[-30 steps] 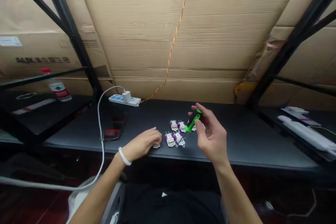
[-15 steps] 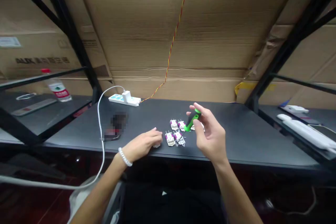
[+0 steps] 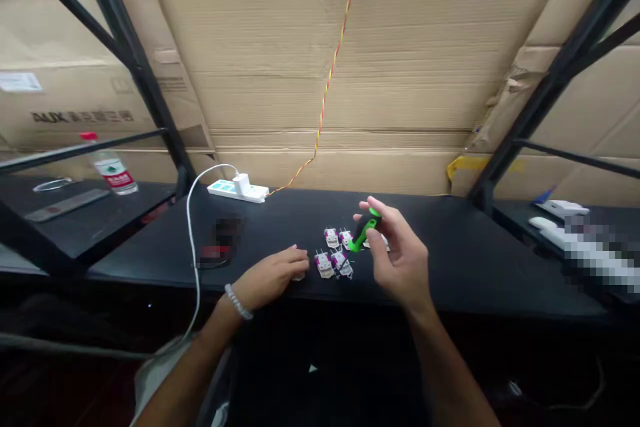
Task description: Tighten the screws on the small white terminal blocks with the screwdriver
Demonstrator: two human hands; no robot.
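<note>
My right hand (image 3: 400, 257) is closed around a black and green screwdriver (image 3: 364, 230). Its thin shaft slants down and left over a white and purple module (image 3: 342, 263) on the black tabletop (image 3: 460, 260); whether the tip touches it I cannot tell. Another such module (image 3: 323, 265) lies just left, with two more behind, one being this module (image 3: 331, 237). A white piece (image 3: 383, 241) is partly hidden by my right fingers. My left hand (image 3: 274, 275), with a beaded bracelet, rests near the front edge, its fingers curled over a small white piece (image 3: 299, 277), mostly covered.
A white power strip (image 3: 255, 193) with a plugged-in charger (image 3: 241, 183) lies at the back; its white cable (image 3: 189, 227) hangs over the front edge. A dark, blurred-out object (image 3: 220, 243) is at left. Black shelf posts (image 3: 483, 193) and cardboard (image 3: 390, 80) surround the tabletop. A bottle (image 3: 115, 173) stands further left.
Both hands stay almost where they were, the screwdriver still in the right one. The picture's brightness has shifted: the cardboard looks lighter and the tabletop darker.
</note>
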